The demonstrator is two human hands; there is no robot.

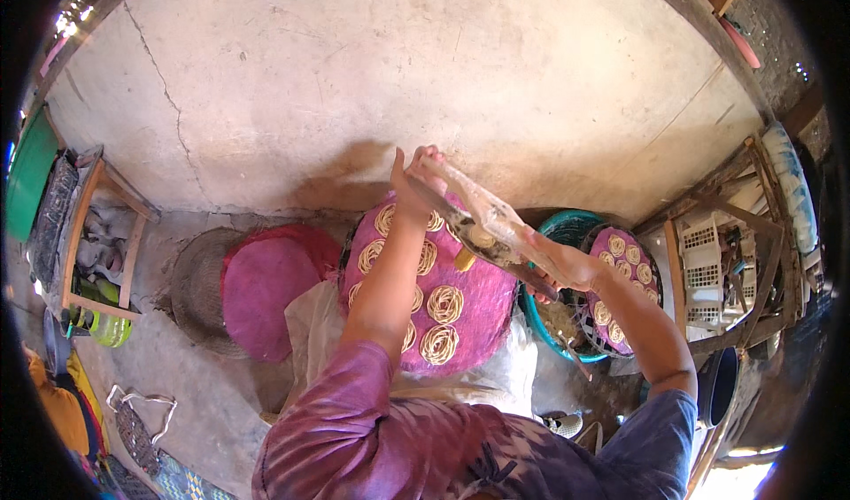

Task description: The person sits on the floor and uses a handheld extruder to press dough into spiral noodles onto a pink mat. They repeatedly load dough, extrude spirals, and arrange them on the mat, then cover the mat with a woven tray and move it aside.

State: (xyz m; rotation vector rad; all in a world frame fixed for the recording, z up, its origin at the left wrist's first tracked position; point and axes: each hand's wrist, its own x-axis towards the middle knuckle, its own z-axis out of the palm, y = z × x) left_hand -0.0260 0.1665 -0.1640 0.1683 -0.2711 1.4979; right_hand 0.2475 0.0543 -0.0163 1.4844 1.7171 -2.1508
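Both my arms are raised in front of me. My left hand (423, 171) is closed round the upper end of a long flat piece (482, 212), pale and streaked on one face with a dark brown edge. At its lower end my right hand (560, 265) grips it too. The piece slants down to the right, and I cannot make out its exact kind. Beneath it lies a round tray covered with pink cloth (482, 319), carrying several coiled nests of noodle-like dough strands (440, 345). My left forearm hides part of this tray.
To the right stand a teal basin (540, 323) and a smaller pink-covered tray of coils (630, 301). A round pink cloth (266, 301) lies over a grey woven tray (199, 292) at left. Wooden frames (88, 234) flank both sides; a plastered wall (425, 75) rises ahead.
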